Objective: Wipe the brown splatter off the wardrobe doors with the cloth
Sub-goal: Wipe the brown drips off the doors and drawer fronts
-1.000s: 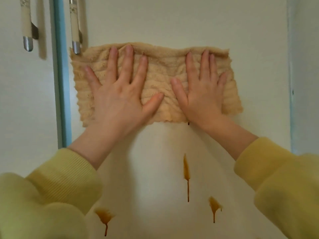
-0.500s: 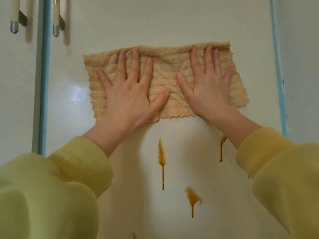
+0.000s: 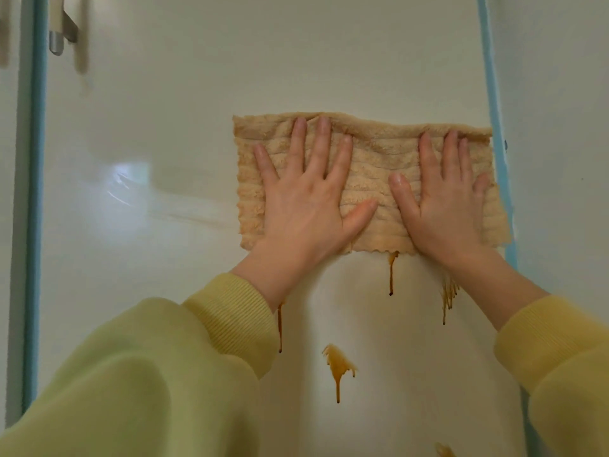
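Observation:
A tan ribbed cloth (image 3: 372, 153) lies spread flat against the cream wardrobe door (image 3: 197, 94). My left hand (image 3: 306, 199) presses its left half with fingers straight and spread. My right hand (image 3: 445, 206) presses its right half the same way, near the door's right edge. Brown drips run down the door below the cloth: one (image 3: 391, 272) starts at the cloth's lower edge, a smeared one (image 3: 449, 296) sits beside my right wrist, a thin one (image 3: 280, 328) runs by my left cuff, and a larger blotch (image 3: 337, 364) lies lower.
Light blue strips edge the door on the left (image 3: 36, 192) and right (image 3: 494, 127). A metal door handle (image 3: 57, 28) hangs at the top left. A wet, shiny streak (image 3: 138, 186) crosses the door left of the cloth. Another brown spot (image 3: 443, 450) shows at the bottom edge.
Both hands have slid the cloth rightward and down across the door to its right edge. It now covers the top of one drip, and the drip by my right wrist is smeared.

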`<state>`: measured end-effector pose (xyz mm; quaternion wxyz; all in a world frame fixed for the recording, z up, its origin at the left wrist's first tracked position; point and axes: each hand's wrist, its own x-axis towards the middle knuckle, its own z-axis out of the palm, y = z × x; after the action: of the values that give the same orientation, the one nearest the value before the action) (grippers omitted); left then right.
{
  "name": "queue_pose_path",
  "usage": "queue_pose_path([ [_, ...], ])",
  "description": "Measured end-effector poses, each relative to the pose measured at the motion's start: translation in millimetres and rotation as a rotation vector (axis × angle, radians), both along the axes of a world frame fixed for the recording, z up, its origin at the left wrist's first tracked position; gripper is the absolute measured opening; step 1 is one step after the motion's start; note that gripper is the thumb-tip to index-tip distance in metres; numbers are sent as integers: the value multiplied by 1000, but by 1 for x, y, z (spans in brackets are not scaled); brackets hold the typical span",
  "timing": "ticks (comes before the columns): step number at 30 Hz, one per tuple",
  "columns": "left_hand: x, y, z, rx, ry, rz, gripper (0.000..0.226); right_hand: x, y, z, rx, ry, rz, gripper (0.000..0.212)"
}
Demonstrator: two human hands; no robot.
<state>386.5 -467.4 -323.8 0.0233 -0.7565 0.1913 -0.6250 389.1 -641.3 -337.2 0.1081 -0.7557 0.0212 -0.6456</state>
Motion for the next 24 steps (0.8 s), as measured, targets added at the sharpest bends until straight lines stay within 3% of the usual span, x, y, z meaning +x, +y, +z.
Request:
queue_pose_path([
  [12, 3, -8, -62, 188, -25, -41, 75, 1, 1, -93, 180, 6, 24, 74],
  [24, 3, 51, -142, 294, 3, -87, 73, 1, 73, -195, 268, 59, 19, 70],
])
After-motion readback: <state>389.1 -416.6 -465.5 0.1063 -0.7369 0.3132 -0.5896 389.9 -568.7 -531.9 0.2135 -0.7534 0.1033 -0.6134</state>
